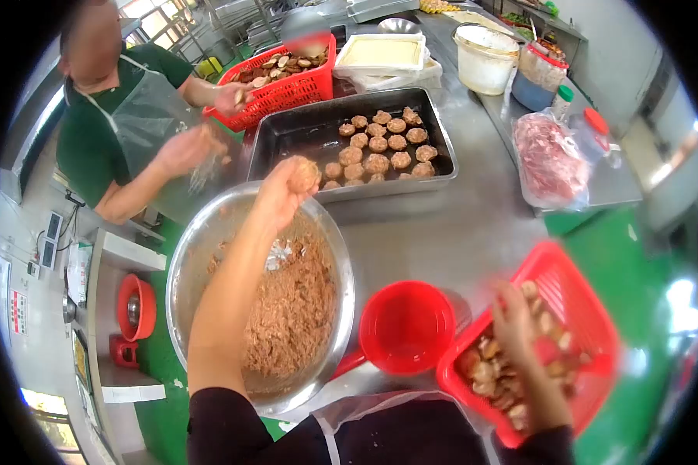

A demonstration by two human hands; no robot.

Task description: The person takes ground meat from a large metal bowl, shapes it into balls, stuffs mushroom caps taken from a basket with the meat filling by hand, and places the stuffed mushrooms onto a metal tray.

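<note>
My left hand (278,198) is closed round a meat-stuffed mushroom (305,177) at the near left corner of the black tray (287,139). Several stuffed mushrooms (377,144) stand in rows on the tray's right part. Under my left forearm is a steel bowl (180,310) of minced meat filling (291,318). Over at the right, my right hand (513,322), smeared by motion, hangs over a red basket (589,310) of mushroom caps (496,380). Whether its fingers hold anything is not visible.
A red plastic dipper (408,327) stands between bowl and basket. Across the table, a person in a green shirt (85,155) works beside another red basket (295,91) of mushrooms. Bagged meat (551,159), a white bucket (485,62) and jars are at the right.
</note>
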